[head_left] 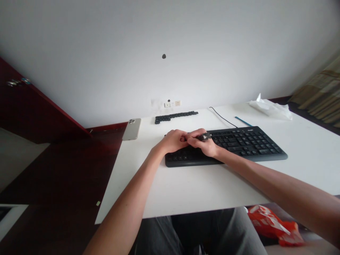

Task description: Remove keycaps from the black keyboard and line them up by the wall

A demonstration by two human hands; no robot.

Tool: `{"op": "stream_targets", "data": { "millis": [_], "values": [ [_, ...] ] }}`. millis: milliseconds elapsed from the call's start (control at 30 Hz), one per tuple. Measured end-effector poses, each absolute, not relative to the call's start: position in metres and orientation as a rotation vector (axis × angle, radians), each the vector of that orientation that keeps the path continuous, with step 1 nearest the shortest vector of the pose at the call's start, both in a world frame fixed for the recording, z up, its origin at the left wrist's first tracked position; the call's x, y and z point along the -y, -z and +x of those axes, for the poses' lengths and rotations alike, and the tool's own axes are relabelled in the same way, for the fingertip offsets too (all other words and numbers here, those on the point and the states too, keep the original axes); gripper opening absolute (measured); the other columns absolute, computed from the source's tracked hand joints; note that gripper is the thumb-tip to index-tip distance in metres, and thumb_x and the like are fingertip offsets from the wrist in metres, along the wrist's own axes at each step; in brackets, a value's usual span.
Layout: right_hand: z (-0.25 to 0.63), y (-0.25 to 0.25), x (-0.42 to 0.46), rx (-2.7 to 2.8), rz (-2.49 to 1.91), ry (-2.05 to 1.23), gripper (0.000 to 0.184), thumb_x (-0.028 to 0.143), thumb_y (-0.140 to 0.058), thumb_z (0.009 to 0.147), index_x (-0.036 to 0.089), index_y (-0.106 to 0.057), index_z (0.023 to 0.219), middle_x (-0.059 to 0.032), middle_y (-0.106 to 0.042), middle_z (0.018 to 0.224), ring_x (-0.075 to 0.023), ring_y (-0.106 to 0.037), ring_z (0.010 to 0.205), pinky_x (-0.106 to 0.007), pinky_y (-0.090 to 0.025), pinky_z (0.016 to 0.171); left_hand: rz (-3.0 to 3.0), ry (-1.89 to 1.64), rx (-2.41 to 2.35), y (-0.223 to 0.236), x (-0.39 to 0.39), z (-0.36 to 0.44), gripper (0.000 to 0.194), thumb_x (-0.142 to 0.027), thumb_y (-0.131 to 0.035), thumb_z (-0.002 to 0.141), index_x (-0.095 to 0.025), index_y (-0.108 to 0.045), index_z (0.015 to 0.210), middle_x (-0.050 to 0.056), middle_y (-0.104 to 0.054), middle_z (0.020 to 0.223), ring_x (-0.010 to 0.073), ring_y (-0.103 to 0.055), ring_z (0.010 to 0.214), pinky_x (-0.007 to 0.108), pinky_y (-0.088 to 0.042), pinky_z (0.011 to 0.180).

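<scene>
A black keyboard (245,141) lies across the white table, and both hands work over its left part. My right hand (205,143) is closed around a slim tool with a dark handle (204,136); its working end is hidden by the fingers. My left hand (174,141) rests on the keyboard's upper left, fingers curled in against the right fingertips. Whatever the left fingers pinch is hidden. Behind the keyboard, black keycaps (183,114) are laid out in rows. Keys are still seated on the keyboard's right side, while the area beneath my hands is covered.
A phone (132,129) lies at the table's left edge. The keyboard's cable (223,117) runs toward the wall, with a thin blue stick (243,121) beside it. A white plastic bag (272,108) sits at the back right. A red bag (273,226) is below the table.
</scene>
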State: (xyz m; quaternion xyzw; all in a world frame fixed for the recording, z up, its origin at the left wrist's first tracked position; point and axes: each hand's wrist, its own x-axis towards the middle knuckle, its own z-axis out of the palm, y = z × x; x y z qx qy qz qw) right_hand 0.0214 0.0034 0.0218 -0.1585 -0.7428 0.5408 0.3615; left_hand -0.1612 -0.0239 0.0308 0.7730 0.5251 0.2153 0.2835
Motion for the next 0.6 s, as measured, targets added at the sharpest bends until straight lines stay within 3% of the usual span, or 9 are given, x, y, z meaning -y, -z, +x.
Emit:
{"op": "stream_targets", "data": {
  "millis": [133,300,433,533,600],
  "values": [
    [0.022,-0.021,0.002,2.025,-0.405,-1.261,0.045,0.029,-0.062,0.088,0.021,-0.033,0.054,0.0043,-0.028,0.056,-0.0103,-0.023,0.056,-0.031,-0.022,0.056,2.087,-0.586,-1.399,-0.029,0.023,-0.162,0.017,-0.025,-0.059,0.081,-0.020,-0.055,0.065,-0.004,-0.050,0.062,0.0123,-0.040,0.059,0.030,-0.024,0.055],
    [0.019,-0.013,-0.003,1.661,-0.469,-1.340,0.046,0.033,-0.057,0.091,0.022,-0.036,0.052,0.0030,-0.032,0.051,-0.0121,-0.030,0.051,-0.032,-0.025,0.053,2.093,-0.575,-1.410,-0.026,0.023,-0.161,0.010,-0.024,-0.058,0.083,-0.023,-0.068,0.083,-0.003,-0.061,0.069,0.0145,-0.053,0.063,0.029,-0.033,0.060],
    [0.020,-0.012,-0.004,1.684,-0.499,-1.271,0.048,0.035,-0.060,0.091,0.022,-0.038,0.050,0.0022,-0.034,0.050,-0.0128,-0.031,0.051,-0.031,-0.026,0.053,2.155,-0.549,-1.438,-0.026,0.025,-0.159,0.014,-0.023,-0.056,0.085,-0.025,-0.070,0.089,-0.002,-0.063,0.072,0.0158,-0.054,0.063,0.030,-0.033,0.059],
    [0.023,-0.013,0.000,1.829,-0.480,-1.164,0.043,0.034,-0.059,0.092,0.021,-0.045,0.053,0.0017,-0.038,0.053,-0.0129,-0.033,0.054,-0.031,-0.029,0.054,2.287,-0.566,-1.431,-0.025,0.026,-0.154,0.007,-0.028,-0.061,0.087,-0.023,-0.066,0.088,0.001,-0.067,0.082,0.0197,-0.059,0.076,0.031,-0.041,0.066],
    [0.024,-0.015,0.003,1.936,-0.430,-1.088,0.040,0.032,-0.060,0.092,0.021,-0.046,0.056,0.0022,-0.038,0.055,-0.0120,-0.032,0.054,-0.030,-0.030,0.054,2.406,-0.602,-1.426,-0.021,0.027,-0.148,0.009,-0.031,-0.063,0.088,-0.023,-0.066,0.091,0.005,-0.069,0.097,0.0241,-0.061,0.093,0.034,-0.047,0.080]
  ]
}}
